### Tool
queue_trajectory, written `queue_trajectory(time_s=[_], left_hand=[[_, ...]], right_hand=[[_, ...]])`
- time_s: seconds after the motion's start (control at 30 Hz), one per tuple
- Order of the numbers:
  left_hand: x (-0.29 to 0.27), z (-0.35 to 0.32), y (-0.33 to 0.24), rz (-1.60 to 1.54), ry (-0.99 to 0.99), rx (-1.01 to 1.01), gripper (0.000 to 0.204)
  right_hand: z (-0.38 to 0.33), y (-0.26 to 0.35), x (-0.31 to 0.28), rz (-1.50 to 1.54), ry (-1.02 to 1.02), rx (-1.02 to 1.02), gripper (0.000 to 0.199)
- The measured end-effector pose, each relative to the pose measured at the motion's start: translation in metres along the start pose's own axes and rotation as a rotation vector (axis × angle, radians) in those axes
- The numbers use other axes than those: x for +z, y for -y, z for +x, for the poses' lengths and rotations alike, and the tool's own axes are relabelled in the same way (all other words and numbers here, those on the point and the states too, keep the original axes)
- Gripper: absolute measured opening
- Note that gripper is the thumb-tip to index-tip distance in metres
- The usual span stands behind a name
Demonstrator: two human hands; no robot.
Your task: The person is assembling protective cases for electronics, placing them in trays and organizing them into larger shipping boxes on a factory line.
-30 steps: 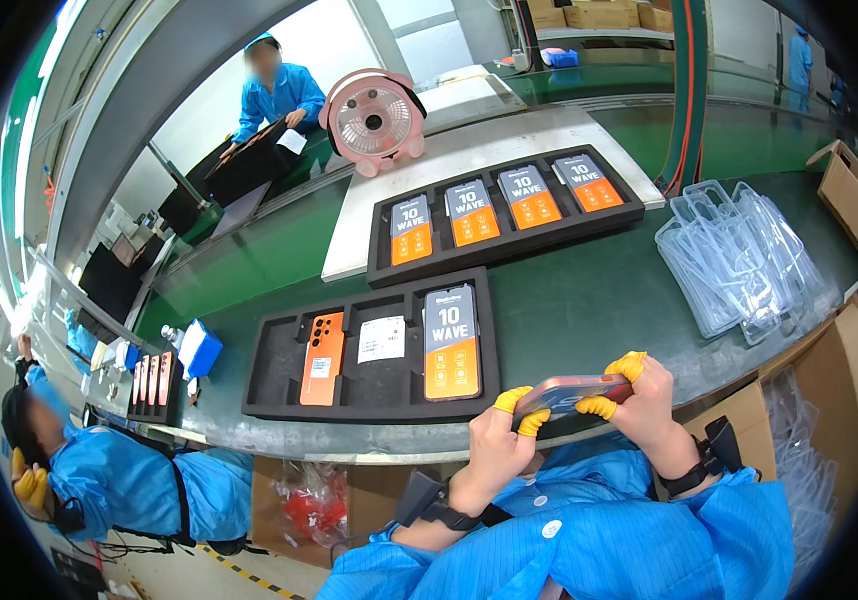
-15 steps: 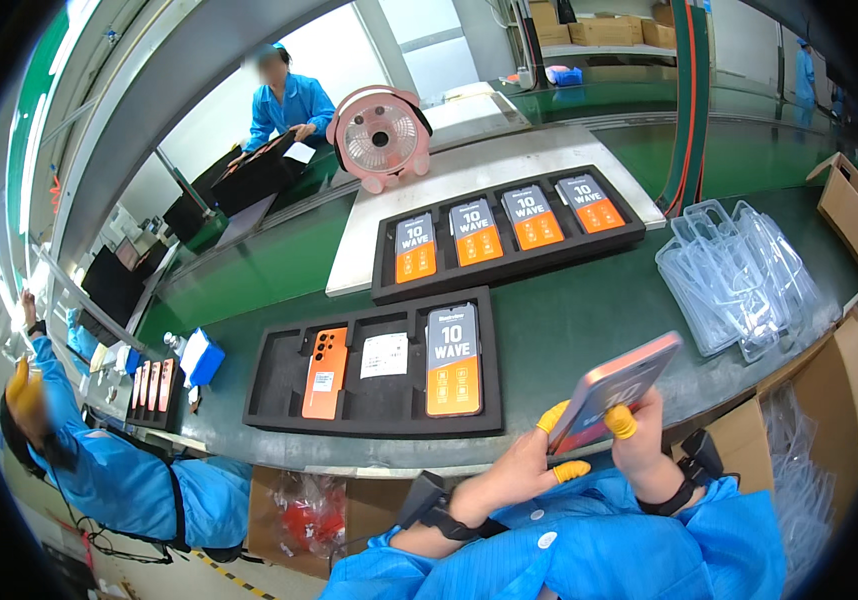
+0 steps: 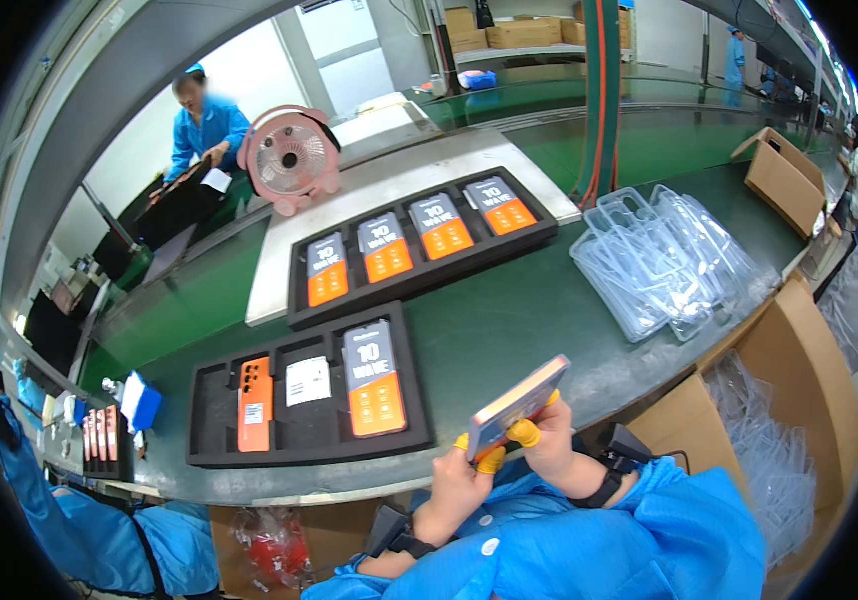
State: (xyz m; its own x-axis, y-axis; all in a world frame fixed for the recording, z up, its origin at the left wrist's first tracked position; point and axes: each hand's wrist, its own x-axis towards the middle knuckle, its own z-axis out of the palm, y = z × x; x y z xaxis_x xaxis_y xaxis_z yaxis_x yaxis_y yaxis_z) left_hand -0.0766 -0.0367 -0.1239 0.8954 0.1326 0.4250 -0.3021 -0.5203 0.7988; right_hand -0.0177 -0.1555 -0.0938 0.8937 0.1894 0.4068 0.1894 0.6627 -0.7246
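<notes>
From far off, I see a long green table (image 3: 509, 310) running across the middle of the frame. A big brown box (image 3: 829, 370) sits open at the lower right, with clear plastic bits in it. Two black trays lie on the left half of the frame. The near tray (image 3: 213, 410) has one orange phone (image 3: 255, 432) lying back up and one phone with a grey and orange front (image 3: 373, 378). The far tray (image 3: 298, 290) has four more with grey and orange fronts. A messy pile of clear plastic trays (image 3: 659, 260) lies right of the middle. A round pink fan (image 3: 290, 160) stands at the upper left.

Low in the frame, right of the middle, my person's two hands hold a phone. The left hand (image 3: 457, 485) pinches its low end. The right hand (image 3: 551, 440) pinches its right side, thumb in front. The held phone (image 3: 517, 404) tips up by the table's front edge. Little yellow finger caps (image 3: 524, 433) cover some fingertips. A small white label (image 3: 307, 381) shows in the near tray.
</notes>
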Motion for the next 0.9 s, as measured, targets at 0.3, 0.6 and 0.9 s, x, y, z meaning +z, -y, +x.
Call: queue_trajectory(time_s=[0.3,0.6,0.9], left_hand=[[-0.004,0.01,0.007,-0.009,0.162,-0.015,0.026],[0.007,0.018,-0.005,0.191,0.169,-0.183,0.027],[-0.086,0.05,-0.029,-0.001,0.204,-0.139,0.025]], right_hand=[[0.001,0.004,-0.005,-0.092,0.001,-0.041,0.039],[0.007,-0.015,-0.017,-0.097,-0.247,0.023,0.031],[0.017,0.007,-0.02,-0.247,-0.072,0.019,0.041]])
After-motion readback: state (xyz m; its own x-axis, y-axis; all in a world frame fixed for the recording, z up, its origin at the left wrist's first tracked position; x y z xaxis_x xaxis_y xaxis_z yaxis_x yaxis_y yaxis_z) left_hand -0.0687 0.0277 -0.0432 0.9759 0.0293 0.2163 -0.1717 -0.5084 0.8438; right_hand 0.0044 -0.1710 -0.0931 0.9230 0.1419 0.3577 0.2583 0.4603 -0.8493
